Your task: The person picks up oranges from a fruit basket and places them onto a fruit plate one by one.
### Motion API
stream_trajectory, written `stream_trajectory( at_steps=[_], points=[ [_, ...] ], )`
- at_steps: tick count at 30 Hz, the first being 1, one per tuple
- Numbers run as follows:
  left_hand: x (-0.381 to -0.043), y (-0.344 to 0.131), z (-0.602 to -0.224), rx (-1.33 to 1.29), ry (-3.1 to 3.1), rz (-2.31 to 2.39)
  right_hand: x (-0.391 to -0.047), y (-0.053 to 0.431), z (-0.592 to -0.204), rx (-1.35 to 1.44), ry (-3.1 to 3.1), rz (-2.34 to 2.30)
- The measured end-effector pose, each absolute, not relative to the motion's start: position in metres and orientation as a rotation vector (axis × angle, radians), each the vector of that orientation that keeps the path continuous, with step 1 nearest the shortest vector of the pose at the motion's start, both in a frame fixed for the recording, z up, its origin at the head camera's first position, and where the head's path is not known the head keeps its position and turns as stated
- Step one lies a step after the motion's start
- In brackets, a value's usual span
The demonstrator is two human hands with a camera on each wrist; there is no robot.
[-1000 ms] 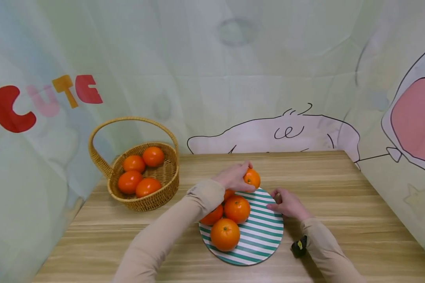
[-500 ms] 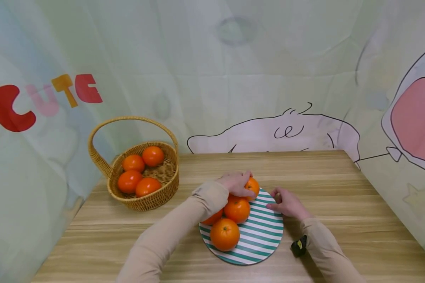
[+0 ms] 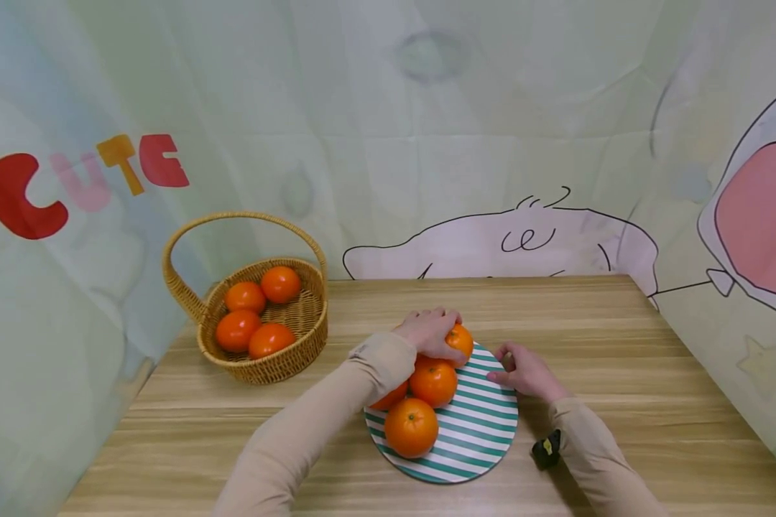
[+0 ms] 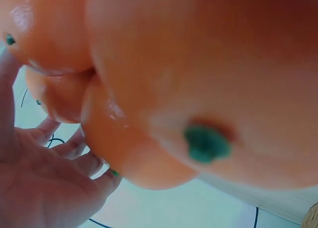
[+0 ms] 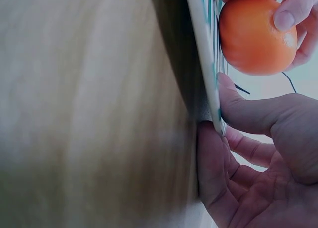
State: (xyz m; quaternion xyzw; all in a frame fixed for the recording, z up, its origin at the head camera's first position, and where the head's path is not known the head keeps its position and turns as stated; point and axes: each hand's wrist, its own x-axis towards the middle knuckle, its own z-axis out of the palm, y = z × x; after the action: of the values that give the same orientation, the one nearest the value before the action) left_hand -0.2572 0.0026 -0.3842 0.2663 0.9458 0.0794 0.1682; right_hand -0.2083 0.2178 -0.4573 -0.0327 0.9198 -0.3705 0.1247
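My left hand (image 3: 430,335) curls over an orange (image 3: 462,343) at the far side of a green-and-white striped round plate (image 3: 481,424). Its thumb presses the orange's near side, fingers behind. Three more oranges show beside it: one in the middle (image 3: 433,383), one in front (image 3: 411,428) and one (image 3: 391,397) partly under the sleeve. The left wrist view shows the left palm (image 4: 44,183) close to several oranges (image 4: 139,158). At the plate's right edge my right hand (image 3: 527,371) pinches the rim (image 5: 206,64), thumb on top, fingers beneath.
A wicker basket (image 3: 320,337) with a tall arched handle stands at the back left, several orange-red fruits (image 3: 238,330) inside. A small black device (image 3: 546,450) sits at the right wrist. The wooden table (image 3: 621,345) meets a printed curtain (image 3: 388,158) behind.
My left hand has lowered slightly toward me, bringing the orange down against the others on the plate; over the last half second it barely moves. The right hand stays at the rim.
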Motion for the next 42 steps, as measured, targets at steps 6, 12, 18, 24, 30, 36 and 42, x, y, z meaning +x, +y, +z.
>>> stream_trajectory(
  at_steps=[6, 12, 18, 24, 30, 36, 42],
  points=[
    [-0.255, 0.0, -0.383, 0.755, 2.691, 0.255, -0.207, 0.217, -0.456, -0.095, 2.683, -1.068],
    [-0.251, -0.016, -0.38, 0.746, 2.731, 0.413, -0.206, 0.218, -0.454, -0.106, 2.679, -1.077],
    [-0.249, -0.057, -0.379, 0.688, 2.966, 0.806, -0.205, 0.217, -0.454, -0.103, 2.677, -1.07],
    [-0.261, -0.128, -0.375, 0.527, 3.428, 1.142, -0.207, 0.216, -0.454, -0.085, 2.684, -1.055],
    [-0.264, -0.202, -0.365, 0.025, 3.36, 0.717, -0.206, 0.217, -0.455, -0.099, 2.691, -1.057],
    [-0.254, -0.234, -0.361, -0.21, 3.012, 0.433, -0.205, 0.218, -0.456, -0.098, 2.681, -1.077],
    [-0.25, -0.239, -0.363, -0.236, 3.0, 0.349, -0.204, 0.217, -0.456, -0.091, 2.671, -1.078]
  ],
)
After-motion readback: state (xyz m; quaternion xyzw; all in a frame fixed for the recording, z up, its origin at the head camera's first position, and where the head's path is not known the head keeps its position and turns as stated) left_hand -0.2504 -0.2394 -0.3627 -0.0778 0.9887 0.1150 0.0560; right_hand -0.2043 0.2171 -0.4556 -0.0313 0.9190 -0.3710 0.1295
